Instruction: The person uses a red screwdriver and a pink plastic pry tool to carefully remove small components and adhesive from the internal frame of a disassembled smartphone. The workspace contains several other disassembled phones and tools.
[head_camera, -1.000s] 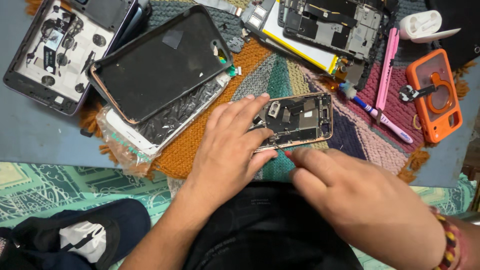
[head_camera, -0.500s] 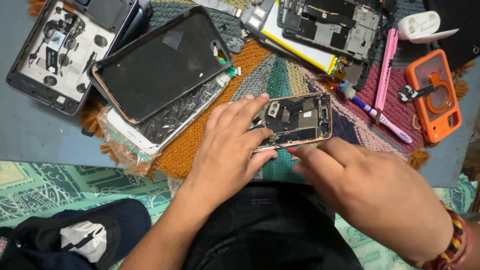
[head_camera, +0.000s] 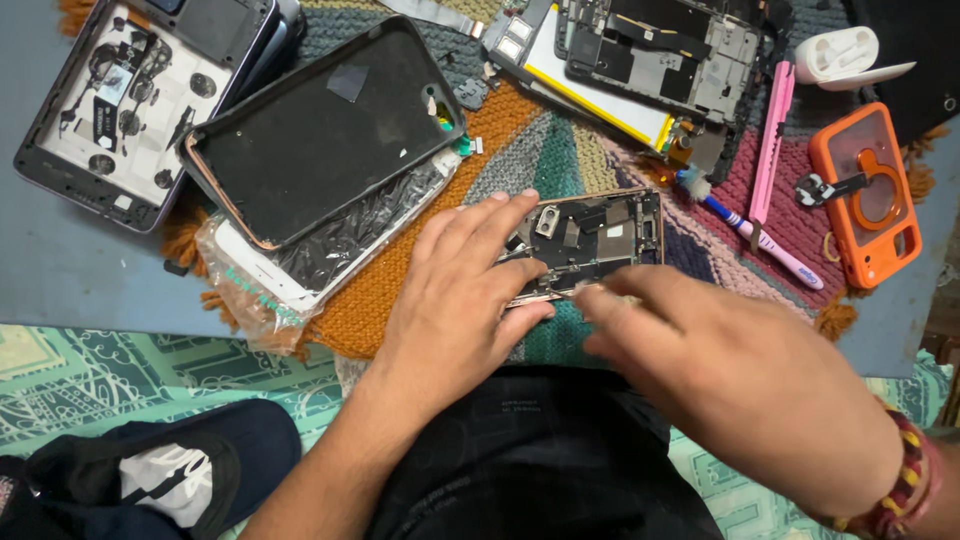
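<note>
Mid-teardown near tabletop front edge: left hand (head_camera: 455, 300) spread flat, pinning opened phone (head_camera: 590, 240); right hand (head_camera: 740, 385) fingertips pinching sth tiny at its lower rim, prob needs gentle lift next.

The right hand (head_camera: 740, 395) has slid left and a little farther from the person across the half second, so its fingertips (head_camera: 600, 292), which a second ago sat near of the opened phone body (head_camera: 590, 240), now reach that body's near edge. The move blurs the fingers, and more of the beaded wristband (head_camera: 905, 470) has come into sight at the near right
</note>
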